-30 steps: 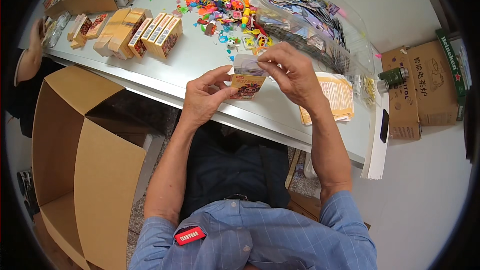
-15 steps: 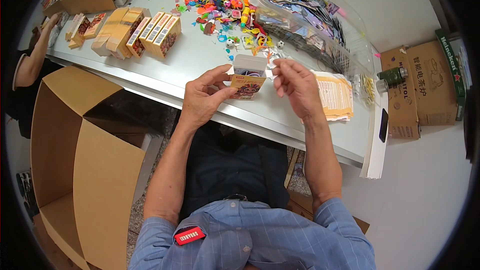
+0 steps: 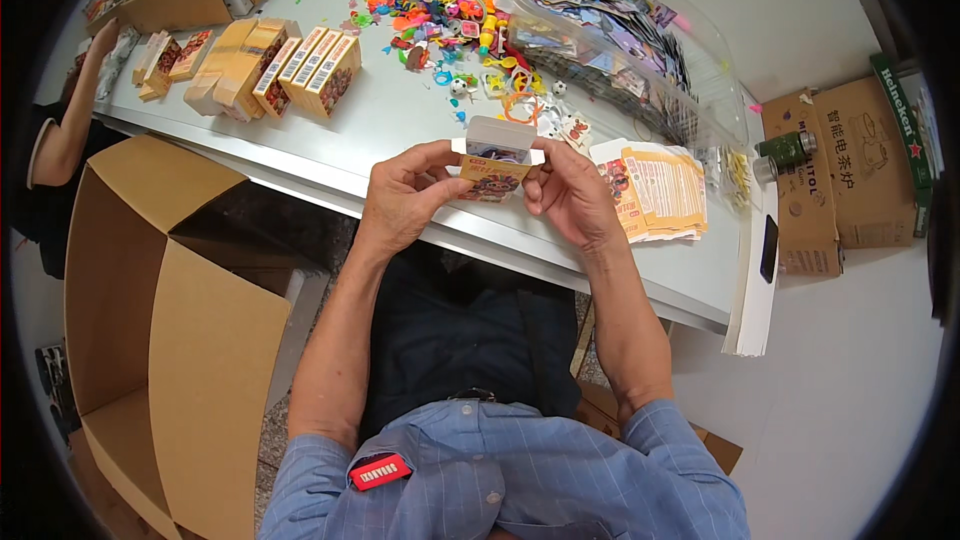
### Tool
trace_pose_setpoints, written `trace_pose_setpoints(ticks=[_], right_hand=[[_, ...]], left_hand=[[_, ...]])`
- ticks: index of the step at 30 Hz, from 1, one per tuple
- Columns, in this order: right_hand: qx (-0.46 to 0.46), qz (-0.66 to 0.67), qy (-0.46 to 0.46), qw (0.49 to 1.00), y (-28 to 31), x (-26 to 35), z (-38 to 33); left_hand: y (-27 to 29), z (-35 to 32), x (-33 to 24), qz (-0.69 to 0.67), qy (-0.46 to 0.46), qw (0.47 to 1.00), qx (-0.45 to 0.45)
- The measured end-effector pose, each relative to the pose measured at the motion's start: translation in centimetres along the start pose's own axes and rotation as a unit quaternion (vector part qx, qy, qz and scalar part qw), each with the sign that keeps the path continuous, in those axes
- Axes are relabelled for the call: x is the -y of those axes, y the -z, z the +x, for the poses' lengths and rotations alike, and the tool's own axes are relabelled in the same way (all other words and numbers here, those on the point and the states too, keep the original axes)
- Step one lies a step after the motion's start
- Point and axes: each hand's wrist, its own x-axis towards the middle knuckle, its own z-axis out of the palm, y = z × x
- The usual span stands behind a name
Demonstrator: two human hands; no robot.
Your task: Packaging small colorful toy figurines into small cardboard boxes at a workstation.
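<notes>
A small yellow printed carton (image 3: 492, 183) is held over the table's near edge, its top flap raised and its mouth uncovered. My left hand (image 3: 408, 197) grips its left side, thumb on the front face. At its right edge, my right hand (image 3: 573, 187) has thumb and fingers closed on the carton near the side flap. Something dark shows inside the mouth, too small to name. Beside my right hand lies a stack of flat unfolded yellow cartons (image 3: 665, 192). Beyond the carton spreads a heap of small colourful plastic toys (image 3: 460, 25).
A clear plastic tub (image 3: 600, 55) full of shiny packets stands at the back right. Filled cartons (image 3: 318, 75) stand in rows on the left. A large open cardboard box (image 3: 205, 340) is at my left. Another person's arm (image 3: 75, 115) reaches in at far left.
My right hand has moved left and down onto the carton's right edge; before, it was raised apart from it. The left hand keeps its hold.
</notes>
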Motion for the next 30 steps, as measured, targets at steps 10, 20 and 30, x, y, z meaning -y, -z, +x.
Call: trace_pose_setpoints(ticks=[10,20,30], right_hand=[[-0.036,-0.158,-0.019,0.987,-1.0,0.8,0.7],[-0.100,-0.228,0.037,0.968,-3.5,1.0,0.8],[-0.097,-0.212,0.036,0.972,-2.9,0.1,1.2]], left_hand=[[0.1,0.1,-0.5,0.011,0.031,0.999,0.033],[1.7,1.5,-3.0,-0.172,0.162,0.971,0.044],[-0.2,2.2,-4.0,-0.119,0.244,0.962,0.002]])
